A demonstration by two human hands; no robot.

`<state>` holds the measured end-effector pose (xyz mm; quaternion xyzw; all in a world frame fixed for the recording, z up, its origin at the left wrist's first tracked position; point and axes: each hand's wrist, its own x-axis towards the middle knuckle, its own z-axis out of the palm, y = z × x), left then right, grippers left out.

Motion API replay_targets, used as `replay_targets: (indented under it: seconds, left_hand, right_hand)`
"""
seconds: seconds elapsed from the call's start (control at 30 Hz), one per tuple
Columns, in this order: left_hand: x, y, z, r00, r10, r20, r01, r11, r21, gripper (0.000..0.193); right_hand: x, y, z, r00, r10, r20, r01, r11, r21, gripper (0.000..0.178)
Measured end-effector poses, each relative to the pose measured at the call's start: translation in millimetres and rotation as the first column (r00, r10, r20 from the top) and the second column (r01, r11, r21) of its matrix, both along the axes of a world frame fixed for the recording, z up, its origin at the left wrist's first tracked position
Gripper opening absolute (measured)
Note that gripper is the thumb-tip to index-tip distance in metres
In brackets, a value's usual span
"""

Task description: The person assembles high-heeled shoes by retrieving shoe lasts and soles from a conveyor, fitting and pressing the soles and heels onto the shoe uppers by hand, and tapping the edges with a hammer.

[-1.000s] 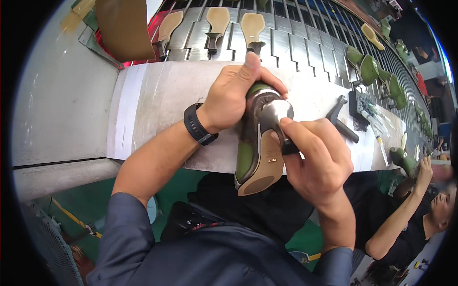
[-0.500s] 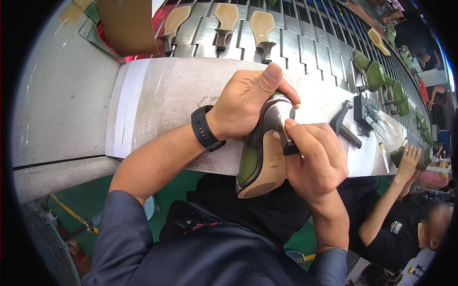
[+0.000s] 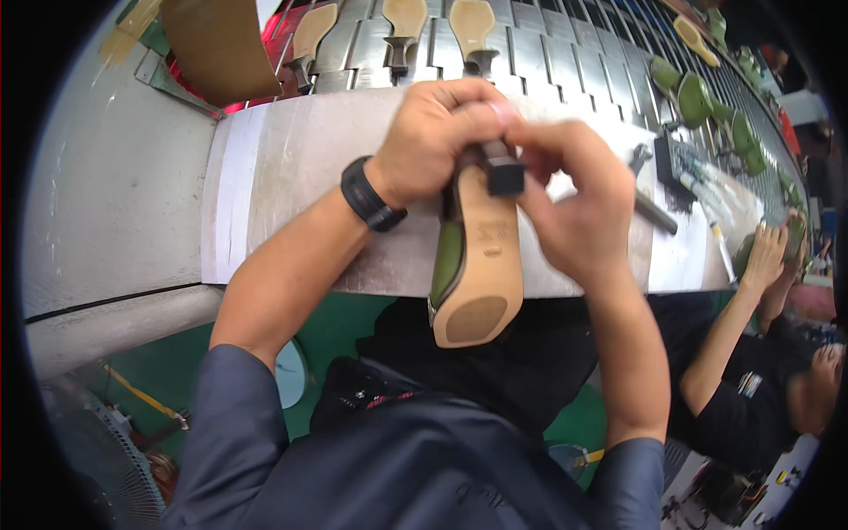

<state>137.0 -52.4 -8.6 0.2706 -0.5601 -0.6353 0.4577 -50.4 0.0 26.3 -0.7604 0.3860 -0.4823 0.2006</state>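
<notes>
Here, just left of the frame's middle, the left hand (image 3: 437,137) (a black watch band sits on its wrist) curls over the heel end of a high-heeled shoe (image 3: 473,265), fingers closed around it from the upper left. The shoe hangs sole-up between both hands at the centre of the frame, toe pointing down toward the person's lap. Its sole is a pale tan, its upper olive green along the left edge, and its dark block heel (image 3: 504,175) juts up at the top. To the right, the right hand (image 3: 579,208) pinches the heel, thumb and fingers closed on it. Behind both hands runs the grey workbench (image 3: 291,168).
</notes>
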Motion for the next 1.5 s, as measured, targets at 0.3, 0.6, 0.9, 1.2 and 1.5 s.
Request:
replay_targets:
  seconds: [0.3,0.6,0.9,1.2,1.5]
  left_hand:
    - [-18.3,-32.0,3.5,0.939,0.2,0.28,-0.115,0.95,-0.291,0.033]
    - [-37.1,-16.7,0.5,0.947,0.21,0.244,-0.115,0.928,-0.355,0.037]
    - [-38.9,-21.1,-13.7,0.989,0.143,0.043,-0.119,0.93,-0.348,0.034]
    - [-35.7,-27.1,-19.9,0.934,0.317,0.167,-0.141,0.754,-0.641,0.029]
    - [-34.0,-15.5,-8.2,0.957,0.245,0.156,-0.139,0.857,-0.496,0.029]
  right_hand:
    - [-22.8,1.3,40.4,0.929,-0.092,-0.358,0.188,0.952,0.243,0.044]
    - [-21.4,-20.6,28.8,0.832,-0.13,-0.539,0.264,0.948,0.179,0.05]
    - [-43.6,-24.4,-16.8,0.992,0.114,0.045,-0.119,0.808,0.576,0.047]
    - [-26.8,-16.0,-28.3,0.991,0.084,0.101,-0.129,0.771,0.624,0.029]
    - [-14.9,6.7,-23.1,0.988,-0.019,0.153,-0.077,0.802,0.593,0.027]
